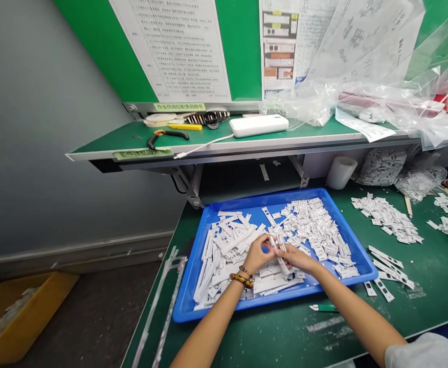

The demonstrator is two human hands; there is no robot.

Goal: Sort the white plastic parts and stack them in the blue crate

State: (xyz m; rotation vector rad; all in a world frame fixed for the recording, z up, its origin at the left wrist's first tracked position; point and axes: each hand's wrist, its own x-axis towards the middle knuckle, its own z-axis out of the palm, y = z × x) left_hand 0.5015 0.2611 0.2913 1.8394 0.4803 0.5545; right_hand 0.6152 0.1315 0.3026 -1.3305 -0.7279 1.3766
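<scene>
Above the blue tray (pixel 187 291), my two hands are close together at chest-front height. My left hand (pixel 258 254), with beaded bracelets at the wrist, pinches a small white plastic piece (pixel 272 242) between thumb and fingers. Closed around a slim white plastic strip (pixel 284 265), my right hand (pixel 296 257) tilts it over the tray. The two white parts are very near each other; whether they touch I cannot tell. Long white strips (pixel 231 240) lie heaped on the tray's left side, and small white pieces (pixel 316 220) are piled on its right.
A green-handled knife (pixel 323 307) lies in front of the tray. Loose strips (pixel 390 268) and a pile of small pieces (pixel 387 217) are to the right. Behind, a shelf (pixel 204 145) carries pliers (pixel 166 137) and a white power bank (pixel 259 125). A yellow bin (pixel 43 312) stands at floor level left.
</scene>
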